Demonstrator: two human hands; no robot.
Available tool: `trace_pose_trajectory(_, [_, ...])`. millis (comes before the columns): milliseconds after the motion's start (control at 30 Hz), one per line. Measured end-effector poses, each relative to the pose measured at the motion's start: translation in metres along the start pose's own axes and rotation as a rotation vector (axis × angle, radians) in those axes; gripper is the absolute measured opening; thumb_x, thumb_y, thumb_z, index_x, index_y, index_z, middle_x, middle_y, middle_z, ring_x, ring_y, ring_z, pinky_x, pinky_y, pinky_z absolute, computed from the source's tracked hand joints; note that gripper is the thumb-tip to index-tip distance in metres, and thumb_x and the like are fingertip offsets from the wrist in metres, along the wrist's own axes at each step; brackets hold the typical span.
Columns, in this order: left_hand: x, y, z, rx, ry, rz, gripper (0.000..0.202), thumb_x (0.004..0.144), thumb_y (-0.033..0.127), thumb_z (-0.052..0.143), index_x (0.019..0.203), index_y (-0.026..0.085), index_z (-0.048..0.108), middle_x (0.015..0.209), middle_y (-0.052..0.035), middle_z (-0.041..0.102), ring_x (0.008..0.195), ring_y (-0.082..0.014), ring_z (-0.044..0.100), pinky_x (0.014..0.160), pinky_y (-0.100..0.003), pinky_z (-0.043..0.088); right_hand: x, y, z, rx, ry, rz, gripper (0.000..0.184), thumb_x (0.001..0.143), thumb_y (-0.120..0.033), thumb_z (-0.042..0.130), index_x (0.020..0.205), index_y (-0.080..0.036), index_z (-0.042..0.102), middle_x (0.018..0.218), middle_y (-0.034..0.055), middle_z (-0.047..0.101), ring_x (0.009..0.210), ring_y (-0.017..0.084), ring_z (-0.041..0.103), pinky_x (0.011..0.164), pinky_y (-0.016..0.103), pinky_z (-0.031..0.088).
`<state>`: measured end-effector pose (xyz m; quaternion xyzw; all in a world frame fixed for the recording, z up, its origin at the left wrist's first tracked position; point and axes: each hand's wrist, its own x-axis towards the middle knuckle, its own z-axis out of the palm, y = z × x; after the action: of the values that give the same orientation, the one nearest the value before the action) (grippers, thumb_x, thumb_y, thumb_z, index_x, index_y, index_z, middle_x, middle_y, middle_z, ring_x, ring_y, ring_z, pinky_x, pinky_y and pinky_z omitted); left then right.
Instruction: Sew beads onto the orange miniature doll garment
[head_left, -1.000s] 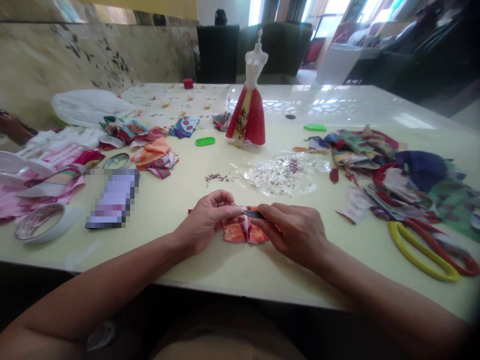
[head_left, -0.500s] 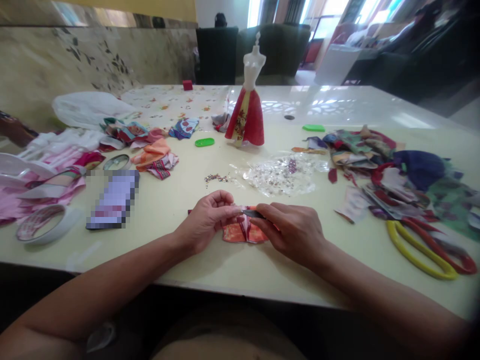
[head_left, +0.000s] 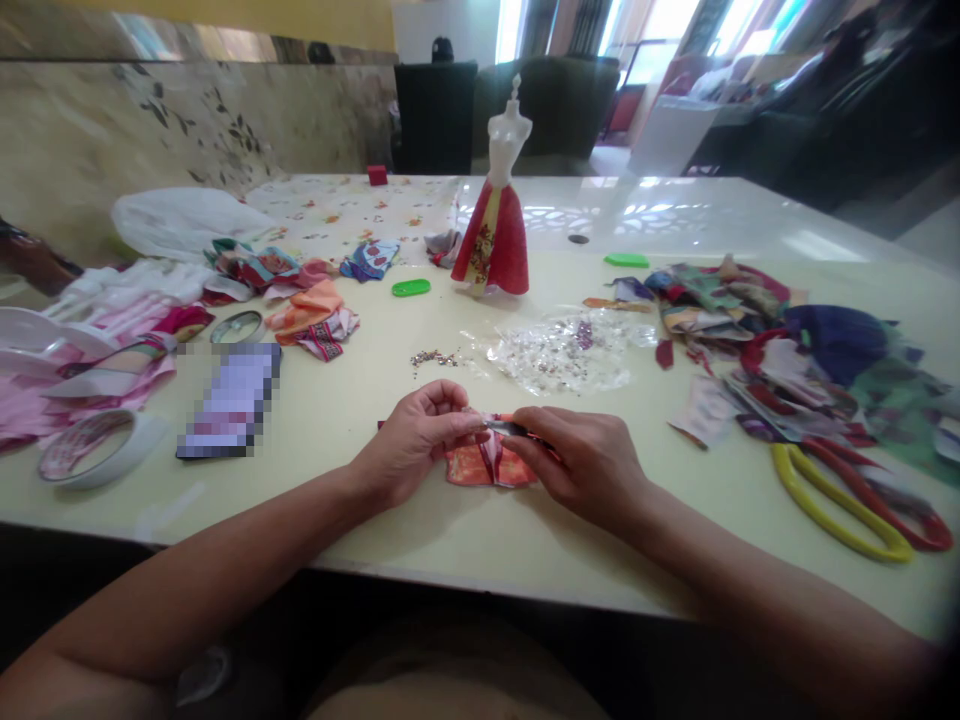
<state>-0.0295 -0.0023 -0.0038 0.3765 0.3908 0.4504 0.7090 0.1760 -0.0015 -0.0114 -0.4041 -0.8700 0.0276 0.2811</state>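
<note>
What looks like a smartphone (head_left: 229, 402) lies near a white tape roll (head_left: 135, 448); farther back sit a plastic bag (head_left: 187, 222) and a red block (head_left: 377, 176).

Slim dark tool (head_left: 508, 428): pinched in your right fingers (head_left: 546, 423), tip close by your left fingers (head_left: 452, 426). Orange-red patterned cloth (head_left: 469, 468): between and below your fingers, partly hidden, darker strip down middle.

No words, numbers or brand names can be read. Red print inside the tape roll (head_left: 136, 450), at the near left of the tabletop (head_left: 360, 380), is too blurred; the phone (head_left: 231, 400) to its right has a pixelated, illegible screen.
</note>
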Motion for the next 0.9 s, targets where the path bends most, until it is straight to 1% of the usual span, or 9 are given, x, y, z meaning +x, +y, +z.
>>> trace_pose_trajectory(200, [-0.001,-0.001,0.0,0.01,0.005,0.026,0.021,0.075,0.016,0.073,0.08,0.016,0.053,0.076,0.0011,0.062,0.073,-0.0095,0.062,0.073,-0.022,0.049,0.003,0.0,-0.002,0.171,-0.081,0.098,0.03,0.094,-0.042,0.049,0.086,-0.019,0.066,0.064,-0.0016,0.058,0.054,0.008,0.045,0.054,0.023,0.028])
trace_pose_trajectory(500, [0.0,0.0,0.0,0.027,0.005,0.056,0.022,0.073,0.015,0.075,0.08,0.016,0.054,0.076,0.0012,0.062,0.071,-0.008,0.061,0.069,-0.019,0.047,0.007,-0.002,-0.007,0.373,-0.188,0.204,0.03,0.092,-0.043,0.05,0.085,-0.019,0.066,0.058,-0.004,0.052,0.053,0.008,0.041,0.054,0.023,0.029])
trace_pose_trajectory(700, [-0.001,0.001,0.001,0.024,-0.012,0.066,0.023,0.072,0.014,0.075,0.079,0.015,0.053,0.075,0.0011,0.063,0.069,-0.0075,0.06,0.067,-0.018,0.047,0.011,0.0,-0.008,0.615,-0.28,0.248,0.032,0.094,-0.042,0.047,0.081,-0.017,0.062,0.066,-0.0017,0.055,0.061,0.009,0.045,0.056,0.023,0.034])
trace_pose_trajectory(900, [-0.002,0.002,0.002,0.023,-0.022,0.069,0.023,0.072,0.014,0.075,0.078,0.015,0.053,0.075,0.001,0.063,0.069,-0.0081,0.061,0.066,-0.019,0.047,0.015,0.002,-0.01,0.83,-0.37,0.287,0.033,0.094,-0.043,0.046,0.078,-0.017,0.06,0.069,-0.0012,0.051,0.065,0.01,0.044,0.057,0.022,0.035])
